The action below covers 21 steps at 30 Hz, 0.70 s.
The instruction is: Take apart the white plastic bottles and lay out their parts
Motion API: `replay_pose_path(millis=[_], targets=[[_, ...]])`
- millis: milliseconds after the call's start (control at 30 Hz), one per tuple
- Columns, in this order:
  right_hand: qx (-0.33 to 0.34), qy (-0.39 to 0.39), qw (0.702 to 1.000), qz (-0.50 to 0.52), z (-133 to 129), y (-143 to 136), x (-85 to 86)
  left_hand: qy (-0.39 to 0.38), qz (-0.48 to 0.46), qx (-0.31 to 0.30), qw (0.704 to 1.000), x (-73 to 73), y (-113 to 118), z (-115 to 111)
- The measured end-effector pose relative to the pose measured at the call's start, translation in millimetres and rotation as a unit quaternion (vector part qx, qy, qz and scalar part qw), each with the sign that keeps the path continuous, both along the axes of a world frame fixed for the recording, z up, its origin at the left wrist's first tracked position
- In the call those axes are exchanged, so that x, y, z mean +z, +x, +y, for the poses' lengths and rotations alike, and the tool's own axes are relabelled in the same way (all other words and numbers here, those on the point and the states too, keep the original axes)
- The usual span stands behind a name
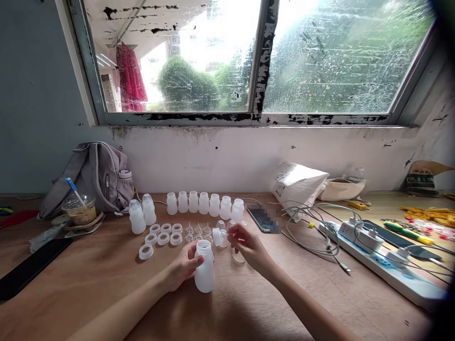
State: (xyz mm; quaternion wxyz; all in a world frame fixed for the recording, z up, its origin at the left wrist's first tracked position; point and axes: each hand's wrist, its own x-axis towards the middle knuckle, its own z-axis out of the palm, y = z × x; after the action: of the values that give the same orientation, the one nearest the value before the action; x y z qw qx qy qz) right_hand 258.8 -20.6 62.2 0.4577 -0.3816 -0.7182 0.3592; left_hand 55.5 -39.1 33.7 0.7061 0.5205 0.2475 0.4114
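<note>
My left hand is wrapped round a frosted white bottle, upright with its mouth uncovered. Just to its right, my right hand pinches a clear nipple piece with a white ring, tilted sideways near the bottle's mouth. Behind my hands runs a row of open frosted bottles. Several white rings lie left of the held bottle, beside clear nipples. Two capped bottles stand farther left. Clear domed caps sit behind my right hand, which partly hides them.
A grey backpack, a cup with a straw and a black object are at the left. A phone, coiled cables, a white bag and a power strip occupy the right.
</note>
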Motion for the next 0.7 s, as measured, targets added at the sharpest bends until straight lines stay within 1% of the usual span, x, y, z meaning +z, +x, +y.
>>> replay_pose_path(millis=[100,233,300,333,400,433,500,533,600,633,700], targets=[[-0.01,0.004,1.0,-0.007,-0.9,-0.5,1.6,0.07,0.054,0.067,0.994,-1.4,-0.1,3.8],[-0.017,0.011,0.999,-0.03,-2.0,-1.6,2.7,0.137,0.122,0.088,0.979,-1.7,-2.1,6.3],[-0.02,0.012,0.999,-0.041,-1.7,-1.6,2.0,0.189,0.154,0.1,0.965,3.5,-3.9,4.6],[-0.024,0.014,0.999,-0.044,-1.4,-1.4,1.6,0.223,0.168,0.115,0.953,7.8,-5.1,3.3],[-0.032,0.019,0.998,-0.047,-0.9,-0.8,0.8,0.304,0.204,0.158,0.917,19.6,-8.6,0.1],[-0.036,0.022,0.998,-0.049,-0.8,-0.4,0.6,0.345,0.232,0.178,0.892,26.5,-10.7,-1.5],[-0.042,0.027,0.997,-0.053,-0.8,0.3,0.5,0.417,0.307,0.208,0.83,40.2,-14.4,-4.6],[-0.045,0.03,0.997,-0.055,-1.0,0.5,0.6,0.441,0.349,0.216,0.798,46.2,-15.8,-6.1],[-0.051,0.038,0.996,-0.058,-1.5,0.4,1.0,0.466,0.414,0.226,0.748,54.7,-16.9,-9.0],[-0.053,0.043,0.996,-0.059,-1.8,0.1,1.2,0.473,0.436,0.228,0.731,57.0,-16.7,-10.5],[-0.057,0.05,0.995,-0.063,-2.5,-0.7,1.7,0.486,0.465,0.221,0.706,57.5,-15.3,-13.3]])
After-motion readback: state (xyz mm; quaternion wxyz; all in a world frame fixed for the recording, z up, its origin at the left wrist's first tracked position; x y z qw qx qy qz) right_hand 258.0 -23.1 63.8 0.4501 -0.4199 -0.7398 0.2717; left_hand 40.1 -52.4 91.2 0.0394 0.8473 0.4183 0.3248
